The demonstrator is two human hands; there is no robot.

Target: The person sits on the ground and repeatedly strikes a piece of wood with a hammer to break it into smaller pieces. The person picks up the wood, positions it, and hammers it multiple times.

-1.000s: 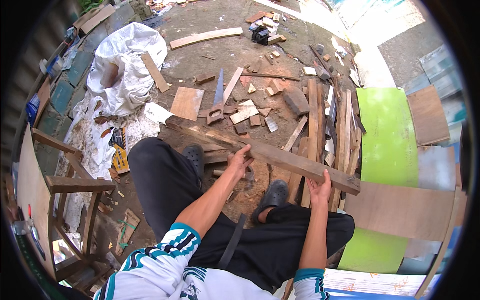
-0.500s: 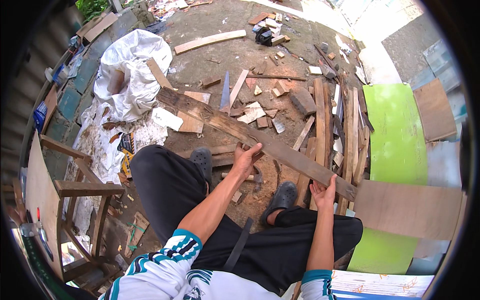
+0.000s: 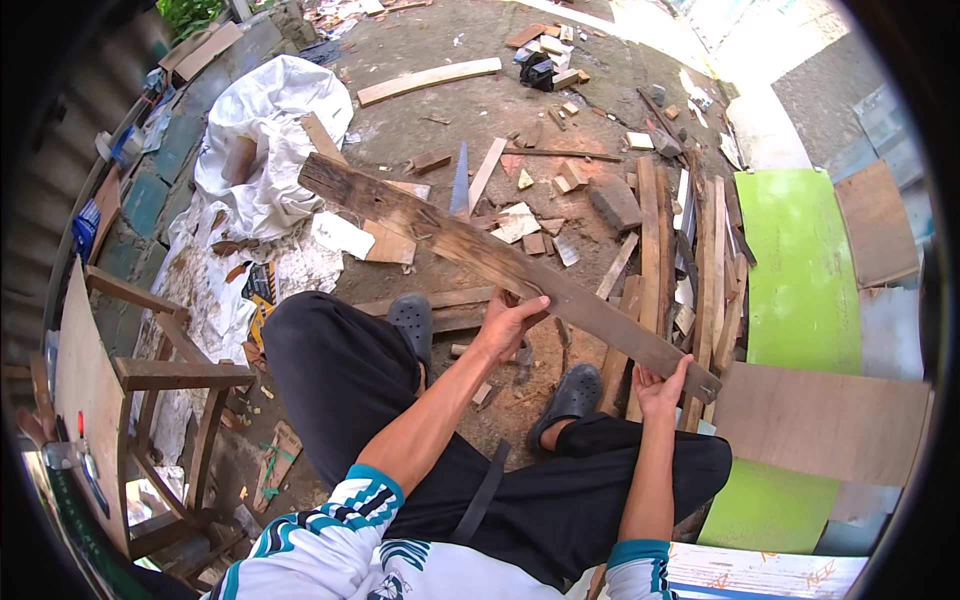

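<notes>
A long weathered wooden plank [image 3: 450, 235] slants across in front of me, its rough dark end far left and its smoother end near right. My left hand [image 3: 512, 322] grips its near edge around the middle, thumb on the upper face and fingers underneath. Close to the right end, my right hand [image 3: 660, 385] holds the same edge, its fingers partly under the wood. The plank is raised above the ground, over my feet. Below it, partly hidden by my left hand, lies a hammer [image 3: 522, 352].
A saw blade [image 3: 460, 182] stands out among wood offcuts [image 3: 570, 176] beyond the plank. Several long boards [image 3: 652, 240] lie to the right, beside a green panel [image 3: 800, 265]. At left are a white sack [image 3: 270, 140] and a wooden stool [image 3: 180, 375].
The plank has turned slightly in my hands, showing more of its broad face, and its far end has shifted left and up. Both hands have moved a little right and still hold it.
</notes>
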